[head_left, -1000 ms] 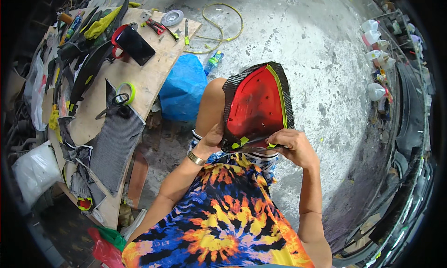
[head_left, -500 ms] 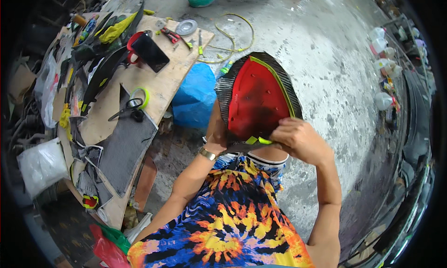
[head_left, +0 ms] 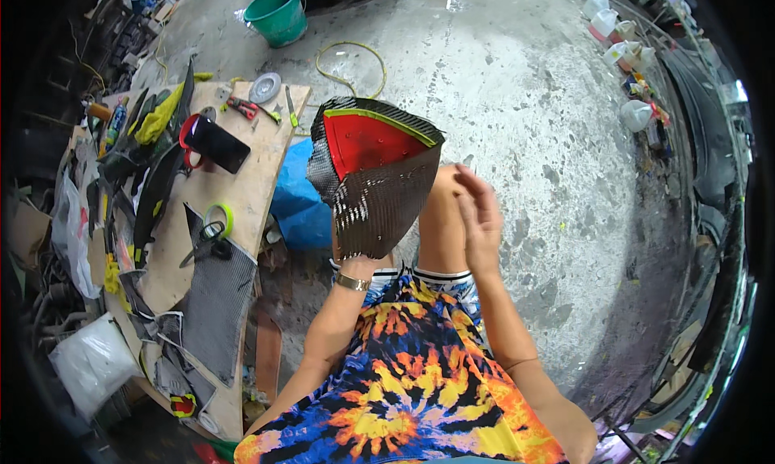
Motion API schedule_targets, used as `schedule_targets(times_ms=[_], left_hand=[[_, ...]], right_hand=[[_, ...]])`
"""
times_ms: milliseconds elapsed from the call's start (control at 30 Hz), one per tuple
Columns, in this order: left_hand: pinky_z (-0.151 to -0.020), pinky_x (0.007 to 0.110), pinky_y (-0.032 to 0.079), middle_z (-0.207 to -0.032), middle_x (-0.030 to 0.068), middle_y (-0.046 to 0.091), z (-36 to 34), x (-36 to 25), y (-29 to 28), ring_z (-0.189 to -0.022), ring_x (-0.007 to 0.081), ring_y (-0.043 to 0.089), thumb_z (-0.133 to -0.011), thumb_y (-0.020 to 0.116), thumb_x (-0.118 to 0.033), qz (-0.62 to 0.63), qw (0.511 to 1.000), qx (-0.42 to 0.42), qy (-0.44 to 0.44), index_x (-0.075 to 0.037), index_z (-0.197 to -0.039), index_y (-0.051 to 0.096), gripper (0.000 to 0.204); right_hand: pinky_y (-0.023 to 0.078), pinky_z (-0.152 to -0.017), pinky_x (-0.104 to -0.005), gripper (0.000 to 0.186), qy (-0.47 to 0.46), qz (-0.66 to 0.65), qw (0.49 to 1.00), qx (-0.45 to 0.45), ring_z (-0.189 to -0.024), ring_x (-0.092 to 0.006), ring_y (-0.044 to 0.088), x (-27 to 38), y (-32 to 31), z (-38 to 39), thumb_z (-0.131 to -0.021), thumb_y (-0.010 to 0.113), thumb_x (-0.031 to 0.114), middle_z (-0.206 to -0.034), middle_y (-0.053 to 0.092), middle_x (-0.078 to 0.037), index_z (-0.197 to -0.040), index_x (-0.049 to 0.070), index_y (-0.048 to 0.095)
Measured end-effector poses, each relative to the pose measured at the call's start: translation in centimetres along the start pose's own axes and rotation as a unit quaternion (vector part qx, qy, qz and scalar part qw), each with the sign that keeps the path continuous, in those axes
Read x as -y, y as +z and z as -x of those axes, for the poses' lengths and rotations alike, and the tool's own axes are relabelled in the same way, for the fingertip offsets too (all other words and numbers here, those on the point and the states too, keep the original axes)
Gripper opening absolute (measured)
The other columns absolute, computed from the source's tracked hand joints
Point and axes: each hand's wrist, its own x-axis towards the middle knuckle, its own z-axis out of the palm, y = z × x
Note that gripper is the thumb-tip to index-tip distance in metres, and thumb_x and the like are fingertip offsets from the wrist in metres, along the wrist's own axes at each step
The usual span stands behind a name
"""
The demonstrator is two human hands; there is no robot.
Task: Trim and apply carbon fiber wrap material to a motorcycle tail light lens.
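At the near edge, one orange, black and blue tie-dye fabric shirt (head_left: pixel 395 359) is covering the torso, and two bare legs are extending beyond it. One gold-toned metal wristwatch (head_left: pixel 352 282) is circling the left wrist. The left hand (head_left: pixel 359 267) is reaching under one dark, glossy woven sheet (head_left: pixel 383 202); its fingers are hiding there, so I cannot tell how they are gripping. That sheet is wrapping around one red, curved, hard-looking panel (head_left: pixel 371 141), and both are sitting raised over the left leg, just left of the right knee. The panel is showing a darker smudge and a few small dark spots, one yellow-green strip (head_left: pixel 367 112) is following its far edge, and the sheet is flaring out unevenly around it. The right hand (head_left: pixel 483 222) is hovering open beside the right knee, fingers loosely bent. To the left, one pale wooden board (head_left: pixel 258 190) is carrying one grey woven cloth piece (head_left: pixel 222 311), one pair of black scissors (head_left: pixel 203 244), one yellow-green tape roll (head_left: pixel 229 219) and one black rectangular phone (head_left: pixel 218 145). One crumpled blue plastic bag (head_left: pixel 303 198) is lying beside the board. Farther off, one round green plastic bucket (head_left: pixel 276 16) is standing on the grey floor (head_left: pixel 541 125).
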Motion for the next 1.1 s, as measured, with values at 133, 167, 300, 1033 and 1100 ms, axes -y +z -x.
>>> schedule_targets(times_ms=[133, 167, 300, 1033, 1100], left_hand=[[-0.113, 0.042, 0.036, -0.145, 0.0175, 0.047, 0.6, -0.2, 0.0, -0.129, 0.0304, 0.049, -0.104, 0.039, -0.035, -0.166, 0.986, -0.017, 0.020, -0.002, -0.145, 0.040, 0.052], [-0.113, 0.042, 0.037, -0.145, 0.0179, 0.047, 0.7, -0.4, 0.1, -0.129, 0.0305, 0.050, -0.104, 0.040, -0.035, -0.207, 0.978, -0.022, 0.024, -0.002, -0.144, 0.041, 0.052], [-0.113, 0.047, 0.035, -0.146, 0.0165, 0.047, 1.1, -4.9, 8.7, -0.133, 0.0317, 0.047, -0.103, 0.038, -0.034, 0.111, 0.989, 0.056, -0.078, -0.002, -0.145, 0.041, 0.052], [-0.077, 0.027, 0.058, -0.108, 0.0111, 0.070, 2.1, -10.1, 21.8, -0.088, 0.0140, 0.069, -0.087, 0.068, 0.005, -0.450, 0.883, -0.135, -0.017, 0.003, -0.117, 0.063, 0.030], [-0.075, 0.028, 0.058, -0.101, 0.0101, 0.072, 2.2, -10.1, 21.7, -0.082, 0.0144, 0.070, -0.087, 0.067, 0.005, -0.450, 0.882, -0.142, -0.001, 0.002, -0.111, 0.067, 0.023]], right_hand=[[0.028, -0.115, -0.0365, 0.055, 0.048, 0.042, 0.995, 0.081, -0.139, -0.0223, 0.035, -1.5, 4.0, 0.7, -0.101, 0.053, 0.028, -0.151, 0.037, -0.011, -0.147, 0.002, 0.036], [0.028, -0.115, -0.0370, 0.061, 0.131, -0.181, 0.970, 0.096, -0.139, -0.0227, 0.035, -3.4, 5.1, 0.8, -0.101, 0.053, 0.035, -0.152, 0.037, -0.010, -0.148, 0.003, 0.033], [0.031, -0.114, -0.0399, 0.070, 0.242, -0.446, 0.857, 0.088, -0.136, -0.0249, 0.040, -5.8, 6.1, 0.2, -0.098, 0.054, 0.050, -0.147, 0.042, -0.011, -0.148, 0.006, 0.034], [0.043, -0.098, -0.0275, 0.054, 0.174, -0.339, 0.921, 0.082, -0.113, -0.0126, 0.052, -4.9, 9.3, -0.9, -0.101, 0.057, 0.034, -0.127, 0.056, -0.007, -0.142, 0.004, 0.041], [0.041, -0.102, -0.0295, 0.065, 0.176, -0.344, 0.918, 0.091, -0.118, -0.0151, 0.051, -5.3, 9.3, -0.8, -0.097, 0.064, 0.031, -0.132, 0.054, -0.011, -0.146, 0.000, 0.036]])
